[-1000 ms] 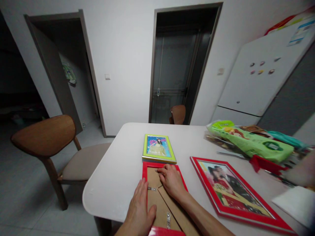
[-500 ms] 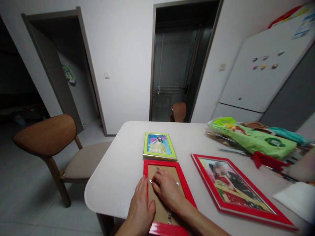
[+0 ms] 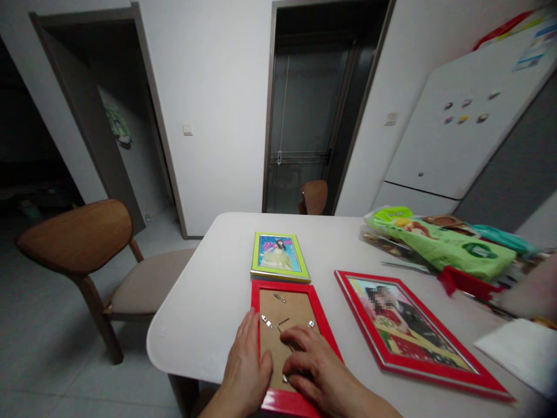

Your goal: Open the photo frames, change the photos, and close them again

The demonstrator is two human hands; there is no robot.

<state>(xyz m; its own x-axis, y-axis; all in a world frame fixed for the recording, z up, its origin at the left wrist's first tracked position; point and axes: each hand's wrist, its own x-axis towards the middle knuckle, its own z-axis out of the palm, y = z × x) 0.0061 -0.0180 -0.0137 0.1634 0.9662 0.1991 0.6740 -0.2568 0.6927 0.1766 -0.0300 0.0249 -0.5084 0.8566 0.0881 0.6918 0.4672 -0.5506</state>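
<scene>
A red picture frame [image 3: 282,286] lies face down on the table, its brown backing board [image 3: 300,303] showing. Small metal clips are fixed on the board, one at the left [image 3: 266,321] and one at the right [image 3: 311,324]. My left hand [image 3: 248,360] lies along the frame's left side with the fingers stretched out. Over the lower part of the board my right hand [image 3: 319,366] is bent, its fingertips closed about another metal clip [image 3: 285,379]. That hand covers part of the board.
Behind the frame lies a green picture frame [image 3: 281,277]. A larger red frame [image 3: 383,354] with a photo is to the right. Farther right are a green packet [image 3: 461,247], a red object [image 3: 465,284] and white paper [image 3: 517,348]. A wooden chair [image 3: 78,235] stands left of the table [image 3: 195,313].
My right hand has moved down the backing board, from the left clip to a lower one. The left clip now lies slanted over the board. My left hand has stayed on the frame's side.
</scene>
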